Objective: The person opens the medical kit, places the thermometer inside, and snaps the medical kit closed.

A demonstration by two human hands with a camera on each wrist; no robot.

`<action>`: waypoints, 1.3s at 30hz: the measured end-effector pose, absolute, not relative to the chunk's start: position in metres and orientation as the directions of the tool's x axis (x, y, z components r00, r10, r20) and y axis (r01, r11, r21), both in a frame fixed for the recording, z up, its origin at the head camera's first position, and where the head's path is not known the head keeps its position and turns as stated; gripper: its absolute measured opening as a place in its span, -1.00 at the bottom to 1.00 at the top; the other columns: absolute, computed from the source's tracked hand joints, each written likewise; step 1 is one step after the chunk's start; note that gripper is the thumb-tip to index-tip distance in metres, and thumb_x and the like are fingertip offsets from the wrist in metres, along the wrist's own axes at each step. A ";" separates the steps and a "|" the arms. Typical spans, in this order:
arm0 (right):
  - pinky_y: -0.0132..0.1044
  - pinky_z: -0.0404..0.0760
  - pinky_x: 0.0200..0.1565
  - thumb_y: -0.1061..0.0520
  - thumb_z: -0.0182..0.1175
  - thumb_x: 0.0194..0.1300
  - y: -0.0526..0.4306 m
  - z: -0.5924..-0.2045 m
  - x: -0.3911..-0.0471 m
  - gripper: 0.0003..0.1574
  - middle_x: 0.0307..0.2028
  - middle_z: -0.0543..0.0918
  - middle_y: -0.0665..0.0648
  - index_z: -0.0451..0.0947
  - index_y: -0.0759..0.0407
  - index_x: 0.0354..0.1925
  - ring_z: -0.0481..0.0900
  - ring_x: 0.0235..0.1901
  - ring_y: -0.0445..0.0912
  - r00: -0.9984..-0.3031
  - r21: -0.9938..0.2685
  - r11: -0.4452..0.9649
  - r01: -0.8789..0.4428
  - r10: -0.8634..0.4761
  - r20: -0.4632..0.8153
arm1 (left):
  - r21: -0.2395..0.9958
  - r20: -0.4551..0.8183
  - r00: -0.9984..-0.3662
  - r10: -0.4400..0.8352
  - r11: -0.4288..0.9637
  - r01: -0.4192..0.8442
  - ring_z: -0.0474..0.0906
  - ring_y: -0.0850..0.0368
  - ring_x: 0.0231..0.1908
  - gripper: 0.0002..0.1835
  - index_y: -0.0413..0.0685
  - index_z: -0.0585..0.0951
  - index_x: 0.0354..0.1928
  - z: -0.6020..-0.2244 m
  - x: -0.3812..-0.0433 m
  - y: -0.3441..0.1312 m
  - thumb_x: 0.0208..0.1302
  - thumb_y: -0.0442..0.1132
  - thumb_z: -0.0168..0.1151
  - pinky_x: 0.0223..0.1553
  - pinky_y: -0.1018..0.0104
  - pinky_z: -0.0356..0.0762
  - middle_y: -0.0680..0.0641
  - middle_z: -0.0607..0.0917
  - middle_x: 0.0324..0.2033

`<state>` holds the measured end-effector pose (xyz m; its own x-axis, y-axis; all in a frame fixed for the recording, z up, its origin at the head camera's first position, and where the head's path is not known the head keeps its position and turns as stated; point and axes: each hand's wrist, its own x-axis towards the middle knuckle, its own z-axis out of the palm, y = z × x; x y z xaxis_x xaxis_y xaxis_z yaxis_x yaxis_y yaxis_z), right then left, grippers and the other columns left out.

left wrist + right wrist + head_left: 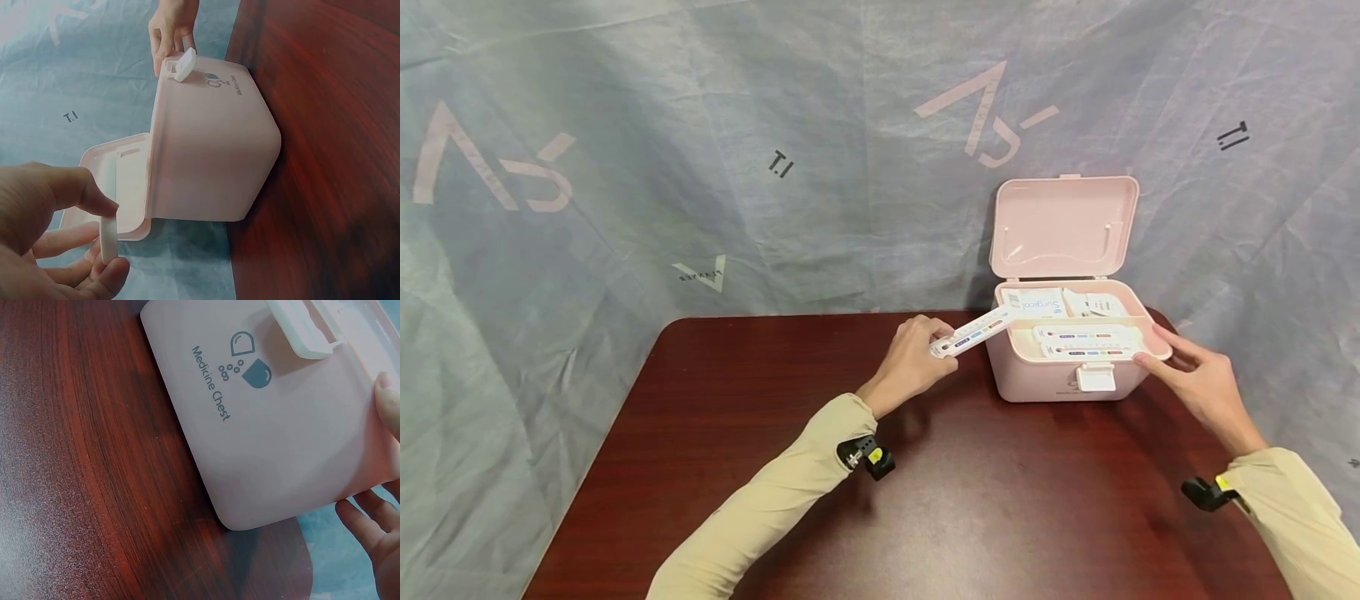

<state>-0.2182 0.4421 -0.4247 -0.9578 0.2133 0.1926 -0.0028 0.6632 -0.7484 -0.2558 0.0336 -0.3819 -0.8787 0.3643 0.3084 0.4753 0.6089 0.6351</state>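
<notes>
A pink medicine chest (1030,375) stands at the back right of the table with its lid raised. In its front compartment lie white thermometers (1086,342) with printed scales and coloured blocks. My left hand (913,358) pinches the near end of a similar white thermometer (973,333) between thumb and fingers. The thermometer slants up to the right, its far end over the chest's left rim. Seen edge-on in the left wrist view, the held thermometer (109,237) is a slim white bar. My right hand (1202,383) grips the chest's right front corner, thumb at the front rim and fingers along the side.
The rear compartment holds a white packet marked Surgical (1037,302) and another white pack (1097,305). A white latch (1096,377) hangs at the chest's front. Behind the dark red-brown table (970,500) hangs a grey cloth (820,233) with printed letters.
</notes>
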 end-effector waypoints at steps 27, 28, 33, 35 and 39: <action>-0.73 0.39 -0.30 -0.12 0.34 0.12 0.442 -0.426 -0.218 -0.13 0.29 0.29 0.35 0.27 -0.14 0.36 0.36 -0.21 -0.64 -0.959 -0.753 0.658 -0.006 0.209 0.191 | 0.616 0.296 -0.838 0.458 0.578 0.534 0.45 0.15 -0.18 -0.60 -0.10 0.66 -0.09 -0.379 -0.268 0.055 -0.09 -0.30 0.36 -0.15 0.41 0.36 -0.02 0.60 -0.20; -0.73 0.39 -0.30 -0.12 0.35 0.12 0.442 -0.426 -0.218 -0.13 0.29 0.29 0.35 0.27 -0.15 0.36 0.36 -0.20 -0.64 -0.959 -0.752 0.659 -0.005 0.209 0.190 | 0.618 0.298 -0.836 0.461 0.574 0.538 0.45 0.14 -0.18 -0.60 -0.10 0.66 -0.09 -0.380 -0.269 0.056 -0.09 -0.30 0.37 -0.15 0.41 0.36 -0.02 0.60 -0.22; -0.73 0.39 -0.30 -0.13 0.35 0.12 0.442 -0.426 -0.219 -0.13 0.29 0.29 0.35 0.27 -0.15 0.36 0.36 -0.21 -0.64 -0.960 -0.751 0.661 0.000 0.209 0.185 | 0.616 0.306 -0.823 0.478 0.560 0.554 0.50 0.05 -0.16 -0.62 -0.10 0.66 -0.11 -0.381 -0.273 0.059 -0.09 -0.30 0.38 -0.16 0.41 0.35 -0.02 0.60 -0.27; -0.73 0.40 -0.30 -0.12 0.35 0.12 0.442 -0.426 -0.219 -0.13 0.29 0.29 0.35 0.27 -0.16 0.36 0.36 -0.21 -0.64 -0.960 -0.753 0.658 0.003 0.213 0.182 | 0.612 0.309 -0.817 0.487 0.555 0.563 0.51 0.03 -0.15 -0.62 -0.11 0.66 -0.11 -0.382 -0.275 0.061 -0.08 -0.30 0.38 -0.16 0.41 0.35 -0.02 0.60 -0.27; -0.72 0.40 -0.31 -0.12 0.35 0.12 0.441 -0.425 -0.218 -0.14 0.29 0.29 0.35 0.28 -0.15 0.35 0.37 -0.21 -0.62 -0.958 -0.754 0.657 0.007 0.221 0.184 | 0.607 0.314 -0.804 0.506 0.544 0.579 0.50 0.07 -0.18 -0.61 -0.11 0.66 -0.10 -0.382 -0.278 0.065 -0.09 -0.31 0.36 -0.16 0.42 0.33 -0.01 0.60 -0.28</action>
<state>-0.2181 0.4414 -0.4251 -0.9577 0.2214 0.1837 0.0072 0.6570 -0.7539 -0.2782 0.0653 -0.3822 -0.8037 0.5057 0.3136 0.5793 0.5445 0.6066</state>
